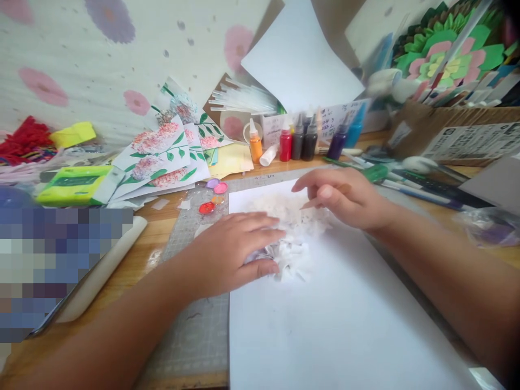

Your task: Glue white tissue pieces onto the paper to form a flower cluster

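Note:
A large white sheet of paper [292,325] lies on a grey cutting mat [190,336]. Crumpled white paper pieces [294,260] are bunched near the sheet's far end, paler and cream-toned toward the back. My left hand [239,246] rests over the left side of these pieces, fingers spread and thumb on their near edge. In my right hand [341,197], a short brown pointed stick [311,204] is pinched between thumb and fingers. Its tip points left and down, just above the cream-toned part; whether it touches cannot be made out.
Small paint dabs, one a red blob [206,208], sit left of the sheet. Behind stand paint bottles, including an orange bottle [255,143] and a red bottle [285,143]. Painted flower cards [162,157] lean at back left; brushes [422,195] and a cardboard box [459,132] are at right.

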`<action>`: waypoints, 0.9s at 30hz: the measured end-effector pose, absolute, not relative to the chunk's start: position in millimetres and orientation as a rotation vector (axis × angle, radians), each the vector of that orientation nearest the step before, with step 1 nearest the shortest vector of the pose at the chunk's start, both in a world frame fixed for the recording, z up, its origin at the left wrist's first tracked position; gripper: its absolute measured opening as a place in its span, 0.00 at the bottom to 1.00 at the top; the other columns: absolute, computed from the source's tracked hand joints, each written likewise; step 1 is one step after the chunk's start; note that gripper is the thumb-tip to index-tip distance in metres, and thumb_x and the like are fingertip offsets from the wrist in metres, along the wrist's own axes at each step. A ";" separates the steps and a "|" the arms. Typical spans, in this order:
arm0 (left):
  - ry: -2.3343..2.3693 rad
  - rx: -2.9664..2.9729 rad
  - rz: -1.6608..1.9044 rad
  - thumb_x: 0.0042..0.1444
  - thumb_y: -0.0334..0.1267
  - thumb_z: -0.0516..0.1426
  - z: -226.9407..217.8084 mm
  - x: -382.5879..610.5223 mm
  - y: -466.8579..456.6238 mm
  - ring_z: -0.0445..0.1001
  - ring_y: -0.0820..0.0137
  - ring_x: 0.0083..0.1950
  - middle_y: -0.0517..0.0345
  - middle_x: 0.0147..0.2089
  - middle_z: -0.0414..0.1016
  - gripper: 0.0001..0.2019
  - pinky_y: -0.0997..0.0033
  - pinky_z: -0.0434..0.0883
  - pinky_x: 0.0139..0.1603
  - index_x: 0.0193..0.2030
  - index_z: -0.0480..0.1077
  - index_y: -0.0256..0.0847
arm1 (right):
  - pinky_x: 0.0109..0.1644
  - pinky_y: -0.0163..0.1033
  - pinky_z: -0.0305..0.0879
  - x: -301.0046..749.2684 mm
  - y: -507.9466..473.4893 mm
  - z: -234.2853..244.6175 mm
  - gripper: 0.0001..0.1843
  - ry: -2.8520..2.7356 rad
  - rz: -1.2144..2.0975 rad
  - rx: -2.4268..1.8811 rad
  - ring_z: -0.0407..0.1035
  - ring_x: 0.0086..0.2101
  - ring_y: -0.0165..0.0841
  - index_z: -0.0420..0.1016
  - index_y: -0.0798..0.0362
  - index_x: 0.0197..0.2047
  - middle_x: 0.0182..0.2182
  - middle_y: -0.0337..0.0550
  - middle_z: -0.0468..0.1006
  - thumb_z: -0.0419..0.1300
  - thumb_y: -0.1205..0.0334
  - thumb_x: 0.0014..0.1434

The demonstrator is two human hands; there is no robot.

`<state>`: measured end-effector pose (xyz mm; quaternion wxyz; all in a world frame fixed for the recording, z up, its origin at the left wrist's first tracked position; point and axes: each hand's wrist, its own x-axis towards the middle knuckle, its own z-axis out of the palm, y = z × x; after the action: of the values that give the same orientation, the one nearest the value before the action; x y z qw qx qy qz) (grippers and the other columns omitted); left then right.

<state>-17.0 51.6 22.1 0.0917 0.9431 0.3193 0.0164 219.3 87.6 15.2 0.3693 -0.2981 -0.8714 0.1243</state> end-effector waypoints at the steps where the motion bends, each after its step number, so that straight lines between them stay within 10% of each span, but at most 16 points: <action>1: 0.887 2.804 0.083 0.58 0.50 0.46 24.2 -14.7 48.8 0.58 0.64 0.58 0.57 0.59 0.61 0.21 0.61 0.56 0.57 0.55 0.61 0.47 | 0.30 0.34 0.61 219.2 87.5 15.5 0.23 -2.237 0.315 -0.772 0.67 0.27 0.28 0.70 0.52 0.36 0.25 0.41 0.73 0.39 0.48 0.60; 10: 0.375 2.811 0.182 0.58 0.44 0.49 35.9 -0.8 18.8 0.70 0.67 0.44 0.57 0.41 0.75 0.13 0.62 0.59 0.55 0.42 0.70 0.42 | 0.30 0.31 0.59 217.2 87.8 16.3 0.23 -2.256 0.255 -0.728 0.66 0.27 0.26 0.69 0.54 0.34 0.24 0.39 0.71 0.39 0.50 0.61; 27: 0.935 2.715 0.326 0.58 0.38 0.48 30.4 -12.6 46.9 0.69 0.72 0.37 0.60 0.34 0.74 0.11 0.73 0.63 0.39 0.36 0.71 0.41 | 0.27 0.32 0.60 215.6 85.5 18.1 0.23 -2.196 0.403 -0.807 0.66 0.24 0.27 0.68 0.53 0.29 0.21 0.39 0.72 0.41 0.47 0.59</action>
<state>-12.6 46.9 30.4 0.1253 0.9321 0.3209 0.1119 215.6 85.5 18.1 0.3746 -0.3151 -0.8577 0.1573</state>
